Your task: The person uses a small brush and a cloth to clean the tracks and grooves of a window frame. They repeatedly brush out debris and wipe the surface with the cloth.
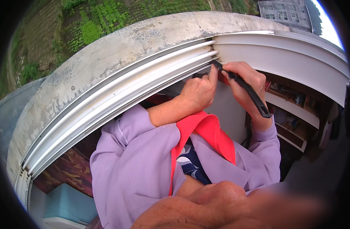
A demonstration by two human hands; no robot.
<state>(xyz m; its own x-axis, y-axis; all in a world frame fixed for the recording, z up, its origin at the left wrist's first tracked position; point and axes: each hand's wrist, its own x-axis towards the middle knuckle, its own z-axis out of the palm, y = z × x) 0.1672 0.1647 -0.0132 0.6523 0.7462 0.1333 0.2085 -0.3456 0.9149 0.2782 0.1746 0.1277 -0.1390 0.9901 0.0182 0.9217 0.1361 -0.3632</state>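
Observation:
A black-handled brush is in my right hand, its handle running down along the wrist and its narrow head at the corner of a white window track. My left hand is beside it, index finger extended and its tip touching or very near the brush head; the other fingers are curled. Whether the left fingers press on the brush, I cannot tell. The track has raised rails and some brownish dirt. At its right end it meets a white sliding window frame.
Beyond the track runs a weathered concrete ledge, with green plots far below. Shelves holding small items stand indoors at right. A light-blue box is at lower left, near a patterned dark-red fabric.

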